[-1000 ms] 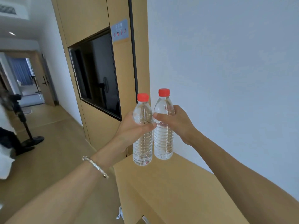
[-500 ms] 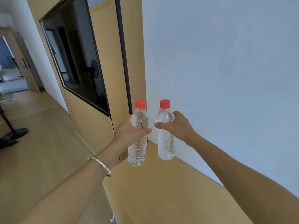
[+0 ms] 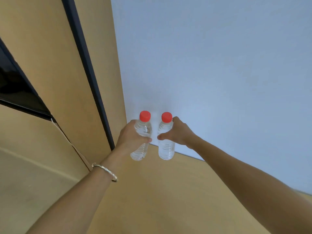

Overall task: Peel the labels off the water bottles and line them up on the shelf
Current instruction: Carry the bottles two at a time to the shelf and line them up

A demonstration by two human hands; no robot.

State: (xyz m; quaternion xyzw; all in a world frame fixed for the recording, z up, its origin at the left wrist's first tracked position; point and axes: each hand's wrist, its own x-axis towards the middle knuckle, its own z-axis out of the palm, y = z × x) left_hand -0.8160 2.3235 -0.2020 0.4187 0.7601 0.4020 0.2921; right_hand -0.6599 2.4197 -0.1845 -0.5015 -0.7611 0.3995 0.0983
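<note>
Left bottle (image 3: 139, 152), near upright, fingers of left hand (image 3: 132, 140) wrapped round; right bottle (image 3: 166, 150) likewise in right hand (image 3: 179, 133); shelf (image 3: 152, 196) close beneath both bases.

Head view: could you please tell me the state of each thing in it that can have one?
Left bottle: capped, no label, slightly tilted, held low over the shelf; contact unclear.
Right bottle: capped, no label, upright, held; contact with the shelf unclear.
Left hand: grips the left bottle.
Right hand: grips the right bottle.
Bracelet: on the left wrist.
</note>
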